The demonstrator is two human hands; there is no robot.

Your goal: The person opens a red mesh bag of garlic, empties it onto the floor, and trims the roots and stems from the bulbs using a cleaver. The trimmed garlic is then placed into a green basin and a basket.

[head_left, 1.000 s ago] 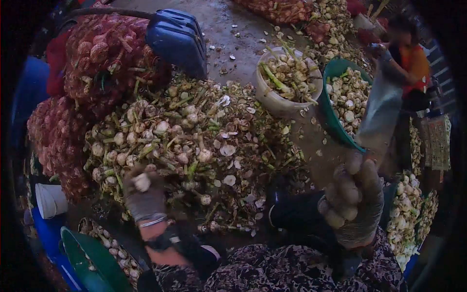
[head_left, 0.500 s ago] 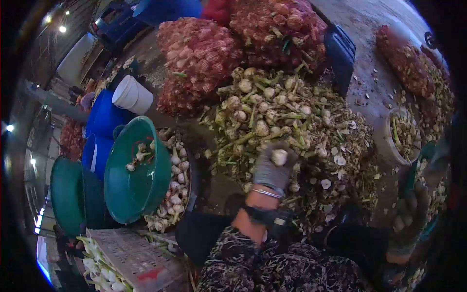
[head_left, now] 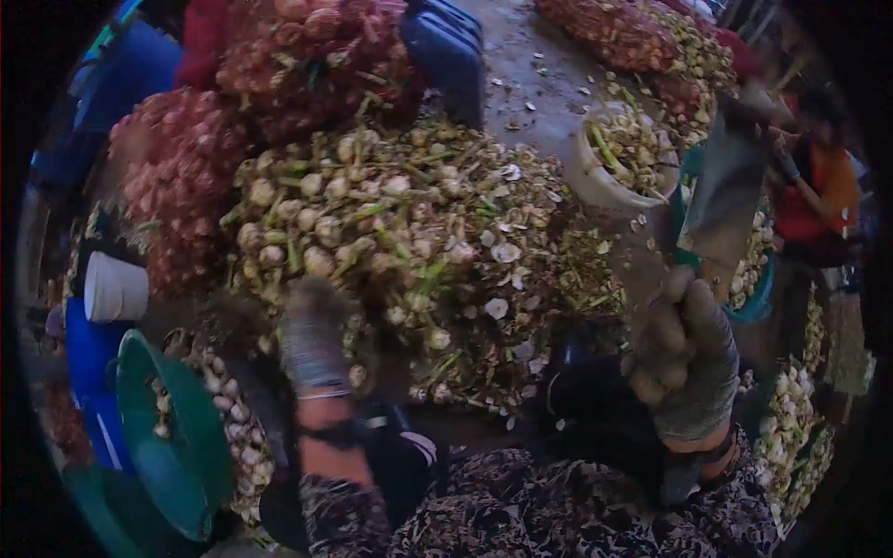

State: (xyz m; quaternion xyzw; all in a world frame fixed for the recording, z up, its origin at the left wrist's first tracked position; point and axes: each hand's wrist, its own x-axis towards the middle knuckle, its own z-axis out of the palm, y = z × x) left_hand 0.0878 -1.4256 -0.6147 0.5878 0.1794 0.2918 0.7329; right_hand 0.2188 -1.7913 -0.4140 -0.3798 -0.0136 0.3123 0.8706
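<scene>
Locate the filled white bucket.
In the head view, the filled white bucket stands right of centre, toward the top, between the garlic heap and the green tub.

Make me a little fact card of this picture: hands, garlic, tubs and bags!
Left hand: gloved, blurry, near garlic pile; can't tell if holding anything
Right hand: gloved, curled, seems to hold wide grey blade
Red net bags: stuffed, beyond the pile, left side
Green tub: tilted, left side, few bulbs inside
Pale bucket: right of pile, garlic and stalks inside
</scene>
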